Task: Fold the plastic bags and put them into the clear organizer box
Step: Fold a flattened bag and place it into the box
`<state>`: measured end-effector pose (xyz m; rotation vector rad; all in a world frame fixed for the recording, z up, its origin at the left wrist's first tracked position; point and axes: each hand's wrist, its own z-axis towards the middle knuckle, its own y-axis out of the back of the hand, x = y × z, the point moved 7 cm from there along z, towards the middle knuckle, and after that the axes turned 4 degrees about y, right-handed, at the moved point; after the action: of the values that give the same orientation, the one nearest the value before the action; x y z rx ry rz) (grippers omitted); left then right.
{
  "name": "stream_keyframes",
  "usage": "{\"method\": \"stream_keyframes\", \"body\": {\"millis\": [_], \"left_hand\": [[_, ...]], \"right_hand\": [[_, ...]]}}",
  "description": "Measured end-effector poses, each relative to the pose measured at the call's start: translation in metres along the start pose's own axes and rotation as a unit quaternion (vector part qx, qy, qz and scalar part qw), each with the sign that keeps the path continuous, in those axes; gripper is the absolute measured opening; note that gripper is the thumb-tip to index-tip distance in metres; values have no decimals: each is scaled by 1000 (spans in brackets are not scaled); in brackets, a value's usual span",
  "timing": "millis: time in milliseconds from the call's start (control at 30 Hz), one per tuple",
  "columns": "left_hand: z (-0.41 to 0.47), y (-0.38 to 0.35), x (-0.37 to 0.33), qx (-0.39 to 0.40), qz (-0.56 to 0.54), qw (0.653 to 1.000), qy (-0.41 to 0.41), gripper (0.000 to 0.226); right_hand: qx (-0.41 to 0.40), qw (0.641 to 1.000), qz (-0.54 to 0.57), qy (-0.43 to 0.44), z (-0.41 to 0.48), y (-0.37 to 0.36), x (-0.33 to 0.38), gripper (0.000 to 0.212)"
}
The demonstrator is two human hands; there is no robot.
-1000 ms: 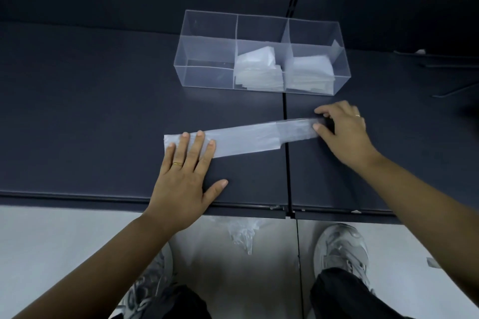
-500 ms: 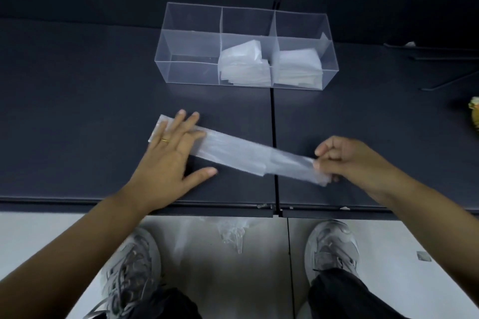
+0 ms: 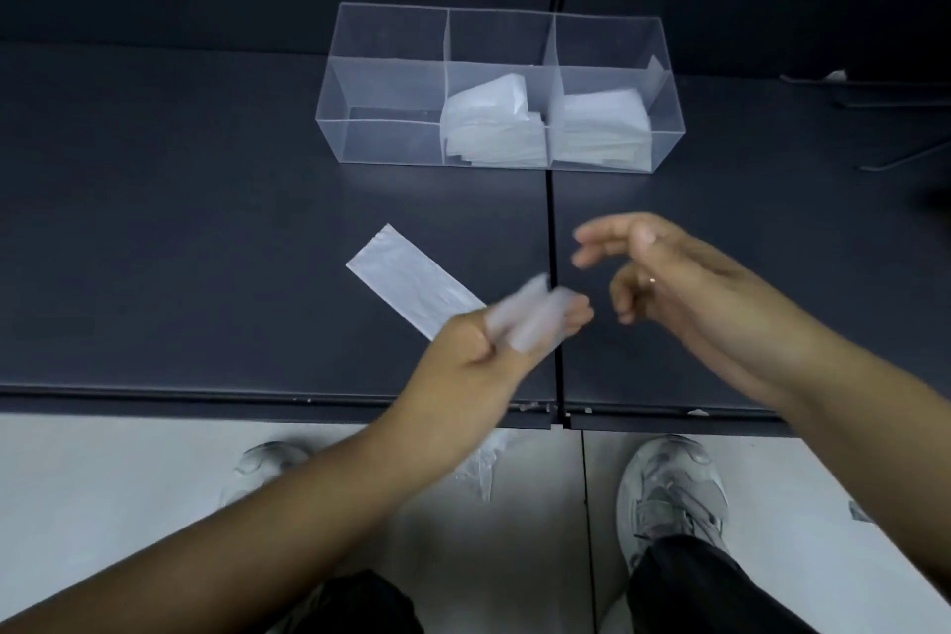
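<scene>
Pinching the near end of the plastic bag (image 3: 411, 281) in my left hand (image 3: 483, 355) near the bench's (image 3: 180, 232) front edge, right hand (image 3: 664, 273) loose and empty, I fear the slippery strip unfolding before reaching the clear organizer box (image 3: 391, 139).

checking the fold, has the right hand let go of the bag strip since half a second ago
Yes. The right hand now hovers open, off the bag strip, just right of the table seam; the left hand holds the strip's near end.
</scene>
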<state>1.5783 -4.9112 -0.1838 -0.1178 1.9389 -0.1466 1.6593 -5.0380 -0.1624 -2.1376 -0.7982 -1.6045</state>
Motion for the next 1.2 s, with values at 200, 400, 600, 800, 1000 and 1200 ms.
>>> {"method": "stream_keyframes", "body": {"millis": [200,400,600,800,1000,1200], "left_hand": [[17,35,7,3,-137,990,40,37],[37,79,30,-63,-174,976,118,33],[44,132,34,-229,-94,959,138,22],[2,130,-1,-367,121,919,-78,14],[-21,40,65,-113,-59,979,162,19],[-23,20,74,-44,-92,975,199,20]], "right_hand": [[156,985,-44,-60,29,-50,-41,47],[46,987,-125,-91,41,-40,-65,14],[14,985,-138,-101,44,-38,-69,12],[16,985,-123,-123,49,-37,-71,15],[16,985,-119,-126,49,-38,-70,15],[4,985,-111,-135,49,-37,-69,15]]}}
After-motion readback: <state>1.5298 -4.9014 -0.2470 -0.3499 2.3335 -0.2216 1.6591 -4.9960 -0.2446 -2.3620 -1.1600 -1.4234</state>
